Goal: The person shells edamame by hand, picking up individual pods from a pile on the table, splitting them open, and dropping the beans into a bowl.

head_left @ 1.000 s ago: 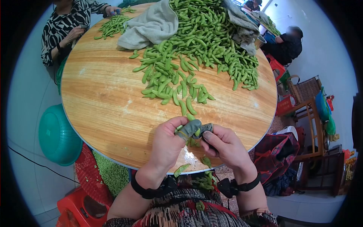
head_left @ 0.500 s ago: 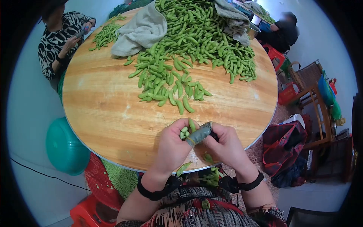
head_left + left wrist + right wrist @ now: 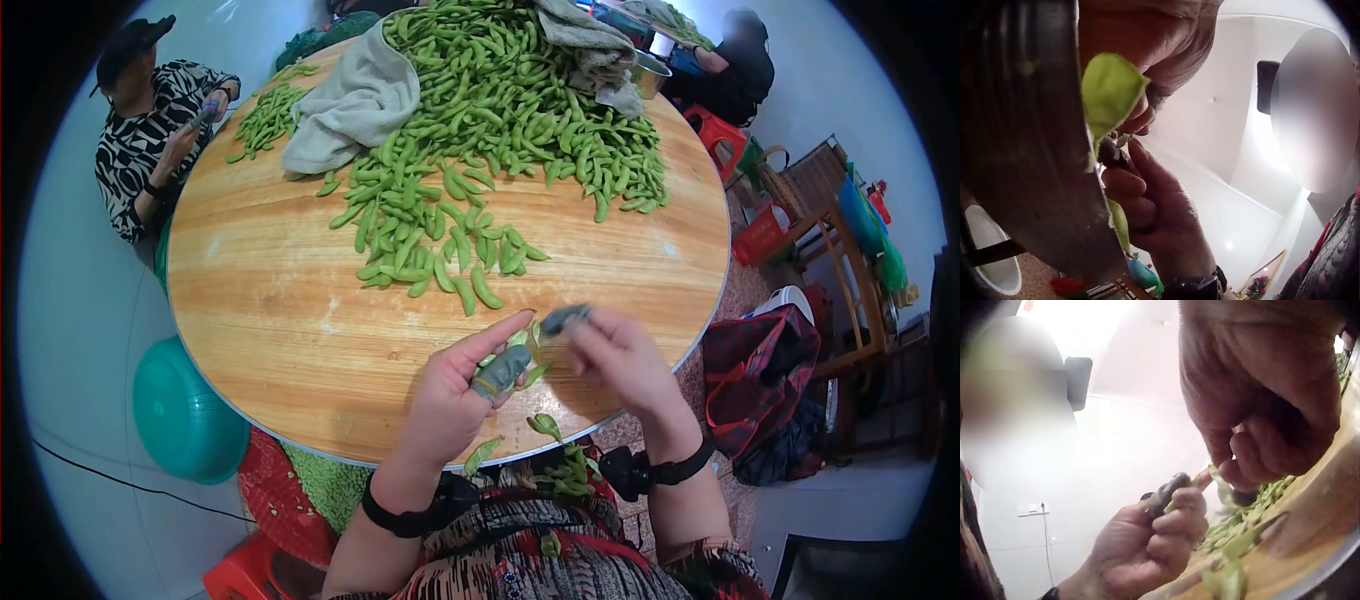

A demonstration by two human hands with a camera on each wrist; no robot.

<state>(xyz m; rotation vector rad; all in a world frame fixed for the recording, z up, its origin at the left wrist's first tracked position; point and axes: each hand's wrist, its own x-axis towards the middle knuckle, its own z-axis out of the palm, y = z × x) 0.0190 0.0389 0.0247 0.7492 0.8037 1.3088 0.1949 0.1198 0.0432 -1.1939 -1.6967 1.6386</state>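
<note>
My left hand [image 3: 455, 395], a grey cover [image 3: 502, 372] on its thumb, curls around pale green shelled soybeans [image 3: 488, 358], mostly hidden by the thumb. Just to the right and blurred, my right hand [image 3: 628, 362] wears a dark finger cover [image 3: 566, 320]. Its fingertips pinch a thin, pale soybean pod shell [image 3: 1221, 485], seen in the right wrist view. Close below the hands, pods [image 3: 545, 427] lie near the table edge, and one pod [image 3: 1110, 87] looms large in the left wrist view. Loose whole pods [image 3: 485, 287] lie beyond the hands.
A large pod heap [image 3: 500, 90] covers the far side of the round wooden table [image 3: 260, 300], with a grey cloth [image 3: 350, 105] beside it. Below left are a green basin [image 3: 190, 410] and shelled beans [image 3: 325, 490]. A person [image 3: 150, 140] sits at the far left.
My hands, earlier together around a pod, have come apart; the right has moved off to the right. Shelled beans showed in the left palm half a second ago. The head view has shifted.
</note>
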